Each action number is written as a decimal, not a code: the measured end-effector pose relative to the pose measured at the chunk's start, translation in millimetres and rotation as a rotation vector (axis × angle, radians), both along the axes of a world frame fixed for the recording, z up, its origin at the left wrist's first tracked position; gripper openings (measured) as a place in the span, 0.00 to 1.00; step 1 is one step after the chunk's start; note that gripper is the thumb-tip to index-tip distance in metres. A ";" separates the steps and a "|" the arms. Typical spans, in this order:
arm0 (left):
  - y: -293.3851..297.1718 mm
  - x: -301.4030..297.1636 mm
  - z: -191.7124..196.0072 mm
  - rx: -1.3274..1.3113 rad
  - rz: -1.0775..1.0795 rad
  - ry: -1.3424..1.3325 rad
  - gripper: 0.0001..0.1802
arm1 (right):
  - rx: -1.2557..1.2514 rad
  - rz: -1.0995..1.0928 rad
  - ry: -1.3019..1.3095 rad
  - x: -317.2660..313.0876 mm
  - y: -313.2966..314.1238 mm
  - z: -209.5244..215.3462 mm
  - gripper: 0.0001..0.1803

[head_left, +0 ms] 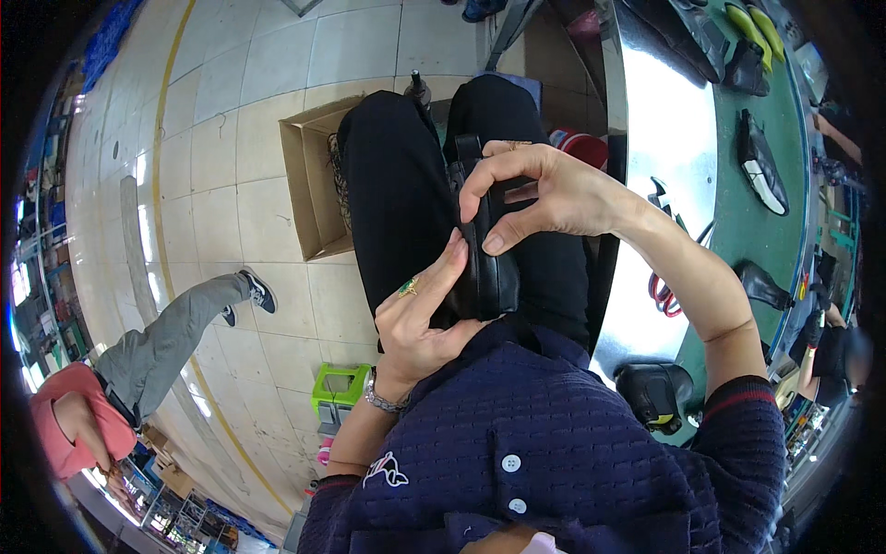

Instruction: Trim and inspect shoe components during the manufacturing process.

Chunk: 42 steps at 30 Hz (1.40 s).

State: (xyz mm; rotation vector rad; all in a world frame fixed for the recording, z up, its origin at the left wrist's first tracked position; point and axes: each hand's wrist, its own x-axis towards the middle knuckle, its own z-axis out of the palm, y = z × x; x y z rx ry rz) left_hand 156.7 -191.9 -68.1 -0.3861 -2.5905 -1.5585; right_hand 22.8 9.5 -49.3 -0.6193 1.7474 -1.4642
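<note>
Upright between my thighs is a black leather piece (494, 282), long and narrow like a shoe, with a seam line along it and a strap-like loop at its far end. Its full shape is partly covered by my hands. My left hand (415, 319) grips its left side, fingers stretched along the leather and thumb near the close end. From the right, my right hand (549, 194) bends over it, index fingertip and thumb closed about its upper edge. Any small thing in that pinch is too small to make out.
At my right runs a metal-topped bench (664, 120) with a green surface bearing several black shoes (761, 166), scissors with red handles (663, 295) and yellow shoe forms (749, 32). A cardboard box (309, 185) and green stool (340, 383) stand left. A person (83, 415) walks farther left.
</note>
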 end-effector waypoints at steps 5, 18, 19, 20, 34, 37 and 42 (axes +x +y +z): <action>1.3 6.2 1.9 0.004 -0.049 -0.051 0.42 | -0.043 -0.010 -0.037 4.5 4.2 -2.8 0.16; -16.3 -13.1 32.5 0.363 -0.024 -0.792 0.43 | -0.034 0.036 0.185 7.9 -4.3 -4.0 0.17; -16.0 -12.1 33.6 0.269 -0.024 -0.765 0.42 | -0.022 0.059 0.192 7.5 -5.1 -4.2 0.17; -15.5 -11.6 33.9 0.266 -0.022 -0.773 0.42 | -0.025 0.058 0.184 7.3 -6.1 -5.7 0.17; 11.8 2.0 45.5 -0.166 -0.006 -0.396 0.39 | -0.021 0.079 0.173 5.6 -5.7 -6.8 0.15; 13.3 8.0 44.3 -0.164 0.013 -0.374 0.39 | -0.101 0.031 0.204 12.6 -5.1 -13.2 0.14; 18.4 16.8 35.4 -0.128 0.016 -0.306 0.41 | -0.089 -0.100 0.162 25.5 -1.7 -7.2 0.10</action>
